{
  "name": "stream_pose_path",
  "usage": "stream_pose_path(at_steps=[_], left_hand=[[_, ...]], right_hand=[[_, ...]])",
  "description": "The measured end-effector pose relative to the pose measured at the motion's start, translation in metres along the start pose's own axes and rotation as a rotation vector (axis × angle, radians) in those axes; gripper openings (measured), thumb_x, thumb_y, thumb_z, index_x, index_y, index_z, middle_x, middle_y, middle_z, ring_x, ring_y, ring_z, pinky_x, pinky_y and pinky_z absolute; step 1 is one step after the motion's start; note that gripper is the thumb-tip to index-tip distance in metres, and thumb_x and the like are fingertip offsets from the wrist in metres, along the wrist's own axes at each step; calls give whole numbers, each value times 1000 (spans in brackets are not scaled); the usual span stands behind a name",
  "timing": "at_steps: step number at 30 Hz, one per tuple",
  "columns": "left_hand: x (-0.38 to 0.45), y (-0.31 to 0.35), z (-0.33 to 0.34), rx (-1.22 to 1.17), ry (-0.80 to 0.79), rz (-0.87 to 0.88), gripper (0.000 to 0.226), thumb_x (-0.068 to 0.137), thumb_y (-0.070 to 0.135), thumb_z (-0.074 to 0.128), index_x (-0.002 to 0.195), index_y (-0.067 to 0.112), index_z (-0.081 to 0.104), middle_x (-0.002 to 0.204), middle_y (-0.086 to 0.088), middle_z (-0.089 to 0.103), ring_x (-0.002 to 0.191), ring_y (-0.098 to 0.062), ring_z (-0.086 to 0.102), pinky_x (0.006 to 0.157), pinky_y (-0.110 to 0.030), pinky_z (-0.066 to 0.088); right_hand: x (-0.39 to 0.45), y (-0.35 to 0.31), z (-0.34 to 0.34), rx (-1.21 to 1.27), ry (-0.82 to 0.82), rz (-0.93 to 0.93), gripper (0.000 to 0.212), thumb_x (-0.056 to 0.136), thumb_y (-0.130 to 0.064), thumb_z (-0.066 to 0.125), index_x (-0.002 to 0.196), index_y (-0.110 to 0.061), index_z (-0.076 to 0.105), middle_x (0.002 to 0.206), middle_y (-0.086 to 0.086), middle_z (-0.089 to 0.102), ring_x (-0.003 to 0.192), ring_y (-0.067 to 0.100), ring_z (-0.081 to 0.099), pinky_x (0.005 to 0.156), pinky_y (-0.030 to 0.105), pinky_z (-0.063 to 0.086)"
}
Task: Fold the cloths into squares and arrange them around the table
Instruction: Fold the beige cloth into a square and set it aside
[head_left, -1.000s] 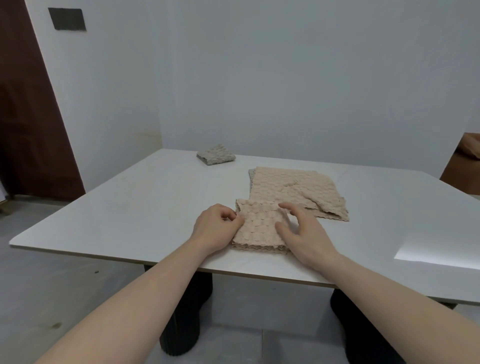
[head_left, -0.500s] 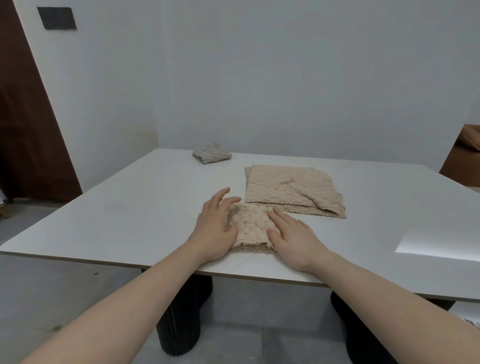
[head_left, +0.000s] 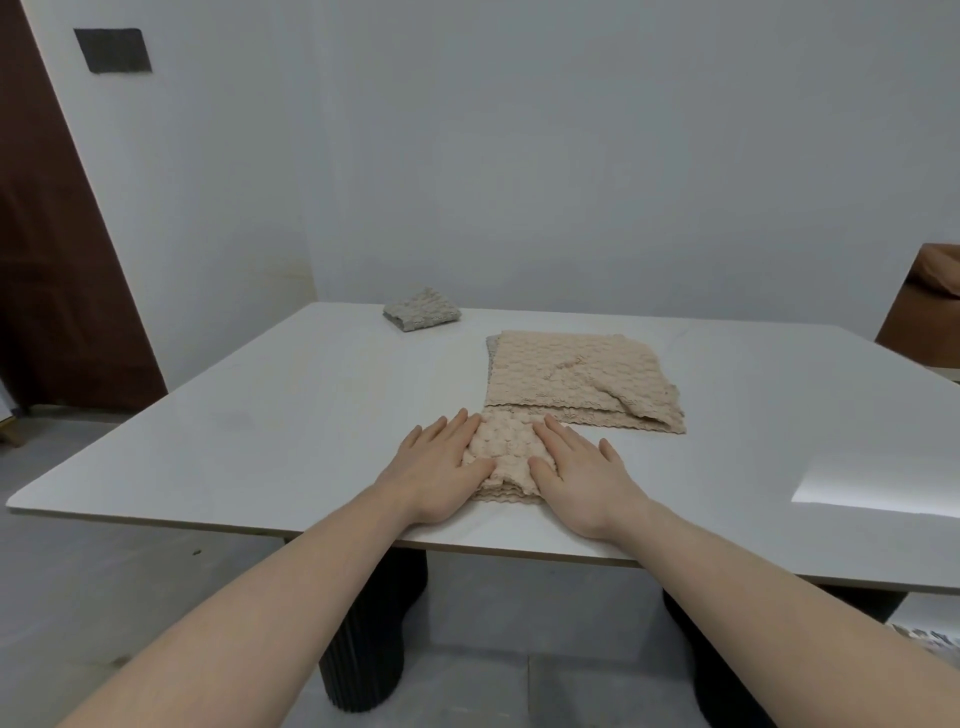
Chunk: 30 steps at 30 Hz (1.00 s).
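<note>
At the far left of the white, glossy square counter (head_left: 218, 431) sits a small grey textured cloth folded into a thick square (head_left: 422, 310), which looks finished and set in its place. Nearer the front edge, the left hand (head_left: 435, 466) lies flat with straight fingers pressing the left side of a small beige bumpy-knit cloth folded into a square bundle (head_left: 505, 453); it grips nothing. The right hand (head_left: 581, 474) mirrors it on the bundle's right side, palm down and fingers extended, also pressing and not grasping. The pair seem to be flattening the last fold, so this cloth is judged nearly done but not yet moved to its spot. Just beyond and to the right, touching the bundle's far edge, lies a larger stack of beige textured cloths (head_left: 582, 382), spread wide with one corner turned over and a grey edge showing beneath; these remain to be folded and arranged around the counter.
</note>
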<state>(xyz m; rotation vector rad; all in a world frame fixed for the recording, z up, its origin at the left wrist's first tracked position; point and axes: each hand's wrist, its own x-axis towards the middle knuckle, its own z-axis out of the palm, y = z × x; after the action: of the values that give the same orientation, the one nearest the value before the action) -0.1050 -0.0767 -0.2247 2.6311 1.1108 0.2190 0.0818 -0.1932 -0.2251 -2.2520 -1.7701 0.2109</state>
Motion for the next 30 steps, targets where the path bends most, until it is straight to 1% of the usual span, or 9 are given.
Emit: stream_pose_path(at_steps=[4, 8, 11, 13, 19, 24, 26, 28, 30], left_hand=[[0, 0, 2, 8, 13, -25, 77, 100, 59, 29, 165, 27, 4, 172, 4, 4, 158, -15, 2, 128, -41, 1], [1, -1, 4, 6, 43, -26, 80, 97, 60, 30, 165, 25, 7, 172, 3, 10, 158, -15, 6, 128, -41, 5], [0, -1, 3, -6, 46, -19, 79, 97, 59, 31, 165, 25, 8, 172, 4, 8, 158, -15, 7, 128, -40, 5], [-1, -1, 2, -10, 42, -14, 79, 95, 58, 28, 165, 24, 9, 172, 3, 7, 158, -15, 7, 128, -41, 5], [-3, 1, 0, -27, 50, -21, 67, 102, 41, 24, 164, 23, 13, 171, 2, 12, 157, -16, 11, 128, -40, 7], [-8, 6, -2, -29, 66, -1, 76, 92, 46, 19, 163, 20, 20, 169, 0, 23, 155, -18, 21, 126, -39, 15], [-9, 8, -4, -18, 80, 10, 77, 90, 45, 19, 162, 19, 23, 167, -2, 28, 151, -20, 28, 124, -37, 19], [-11, 9, -6, -17, 85, 6, 78, 88, 46, 20, 161, 19, 26, 165, -3, 33, 149, -21, 32, 122, -36, 22], [-11, 10, -7, -23, 87, 6, 78, 87, 47, 20, 160, 19, 28, 164, -3, 35, 148, -21, 34, 120, -36, 23]], right_hand=[[-2, -1, 0, 10, 9, 3, 63, 105, -48, 20, 163, -28, 8, 170, -11, -1, 156, 9, 2, 126, 50, -1], [-2, -1, 1, 10, 9, 7, 62, 105, -47, 20, 163, -28, 8, 170, -11, -1, 156, 9, 2, 126, 49, -1], [-2, -1, 0, 12, 7, 10, 62, 105, -46, 21, 163, -28, 8, 170, -11, 0, 156, 8, 2, 126, 49, -1], [-2, -1, -1, 12, 3, 16, 62, 105, -45, 21, 163, -28, 8, 170, -11, 1, 156, 8, 3, 126, 48, -1], [0, -10, -4, 5, -41, 72, 64, 103, -41, 22, 163, -26, 7, 170, -8, 1, 156, 13, 2, 126, 49, -4], [4, -22, -12, -3, -117, 149, 65, 102, -38, 23, 163, -23, 4, 171, -5, -2, 157, 18, 0, 125, 55, -3], [8, -30, -21, -22, -161, 201, 68, 101, -37, 27, 163, -23, 3, 171, -5, -3, 157, 21, 1, 125, 58, 0], [20, -40, -21, -45, -248, 290, 74, 97, -37, 34, 163, -21, 4, 170, -4, -1, 157, 26, 6, 123, 60, 9], [29, -47, -21, -96, -261, 314, 80, 93, -39, 36, 163, -18, 3, 170, 0, 1, 156, 29, 10, 122, 60, 17]])
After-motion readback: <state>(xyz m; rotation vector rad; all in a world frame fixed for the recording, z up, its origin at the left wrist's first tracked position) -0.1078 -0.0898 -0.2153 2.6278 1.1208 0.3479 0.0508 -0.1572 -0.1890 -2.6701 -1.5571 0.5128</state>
